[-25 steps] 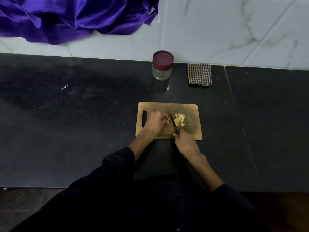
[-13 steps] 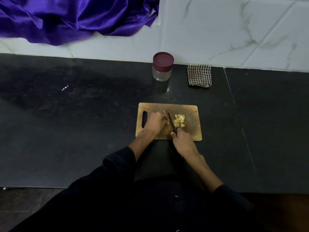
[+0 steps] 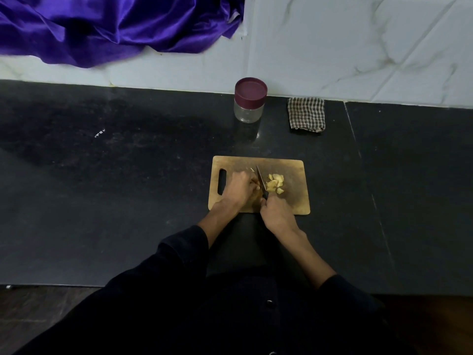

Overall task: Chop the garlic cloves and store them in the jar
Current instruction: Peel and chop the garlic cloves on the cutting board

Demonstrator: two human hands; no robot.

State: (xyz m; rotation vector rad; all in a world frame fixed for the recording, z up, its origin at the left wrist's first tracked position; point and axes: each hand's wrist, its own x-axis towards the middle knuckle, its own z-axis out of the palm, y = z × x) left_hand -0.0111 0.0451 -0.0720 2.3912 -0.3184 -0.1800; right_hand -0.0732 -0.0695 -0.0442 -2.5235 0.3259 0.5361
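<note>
While you cut: your right hand (image 3: 277, 213) grips the knife (image 3: 261, 181).
Left hand (image 3: 240, 188): fingers curled on a hidden clove.
Board (image 3: 294, 198): rectangular, wooden, under pale garlic pieces (image 3: 275, 183).

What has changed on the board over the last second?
Little: the right hand still grips the knife, whose blade has shifted slightly left, away from the chopped garlic pile toward the left hand. The left hand stays curled on the cutting board; the jar remains closed.
</note>
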